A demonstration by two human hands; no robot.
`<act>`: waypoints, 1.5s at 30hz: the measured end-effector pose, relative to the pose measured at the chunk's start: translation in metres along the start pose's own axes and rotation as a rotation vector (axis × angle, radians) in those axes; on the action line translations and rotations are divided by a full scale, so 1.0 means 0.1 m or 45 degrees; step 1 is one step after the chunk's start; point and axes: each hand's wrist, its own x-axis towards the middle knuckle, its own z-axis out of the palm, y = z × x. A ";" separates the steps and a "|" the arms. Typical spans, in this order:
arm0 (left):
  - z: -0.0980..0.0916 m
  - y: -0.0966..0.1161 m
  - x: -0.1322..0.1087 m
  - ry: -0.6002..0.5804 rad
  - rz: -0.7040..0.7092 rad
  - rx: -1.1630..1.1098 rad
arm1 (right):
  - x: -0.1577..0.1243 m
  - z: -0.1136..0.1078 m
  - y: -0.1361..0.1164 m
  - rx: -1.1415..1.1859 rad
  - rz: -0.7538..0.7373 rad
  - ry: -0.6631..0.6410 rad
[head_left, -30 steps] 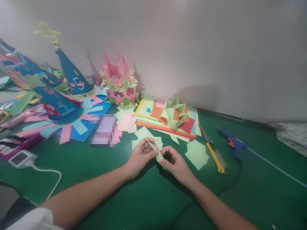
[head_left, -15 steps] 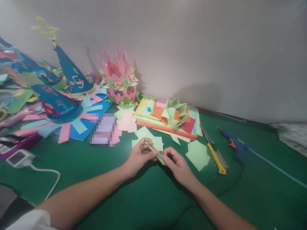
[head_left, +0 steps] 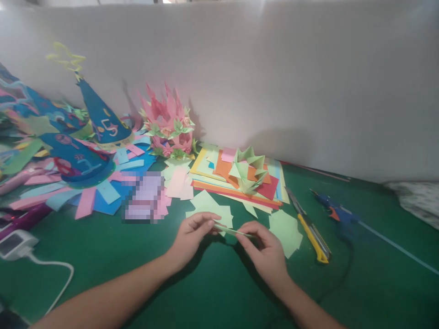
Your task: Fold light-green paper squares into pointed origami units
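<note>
In the head view, the left hand (head_left: pixel 192 235) and right hand (head_left: pixel 265 244) have fingers clamped on opposite ends of a green paper (head_left: pixel 229 230), nearly edge-on above the worktop (head_left: pixel 206 288), whose surface stretches nearward; a cutter (head_left: pixel 310 233) lies right.

Pale green paper (head_left: pixel 227 230) pinched at both ends

The left hand (head_left: pixel 192 234) and right hand (head_left: pixel 266 247) hold it nearly level above the green bench (head_left: pixel 206 292). Behind, a pointed green paper ring (head_left: pixel 249 185) sits on stacked coloured sheets (head_left: pixel 201 164). A yellow cutter (head_left: pixel 313 238) and a blue glue gun (head_left: pixel 339 214) lie on the right.
</note>
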 end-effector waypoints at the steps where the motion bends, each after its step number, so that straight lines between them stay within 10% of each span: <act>1: -0.04 0.01 0.01 0.035 0.069 0.079 | 0.03 -0.04 -0.01 -0.074 -0.041 0.050; 4: -0.15 0.03 0.04 0.144 0.349 0.511 | 0.13 -0.19 -0.01 -0.510 -0.283 0.086; 8: -0.18 0.01 0.07 -0.119 0.633 1.196 | 0.26 -0.31 0.07 -0.948 -0.579 -0.060; 18: -0.13 -0.10 0.07 -0.240 0.641 1.726 | 0.45 -0.10 0.20 -1.542 -0.580 -0.280; 33: -0.20 -0.07 0.14 -0.229 0.686 1.671 | 0.36 -0.10 0.10 -1.228 -0.673 0.071; 40: -0.23 0.02 0.18 -0.239 0.654 1.630 | 0.32 0.00 0.12 -0.982 -0.644 -0.482; 45: -0.27 0.00 0.19 -0.220 0.629 1.623 | 0.34 0.00 0.16 -0.880 -0.628 -0.497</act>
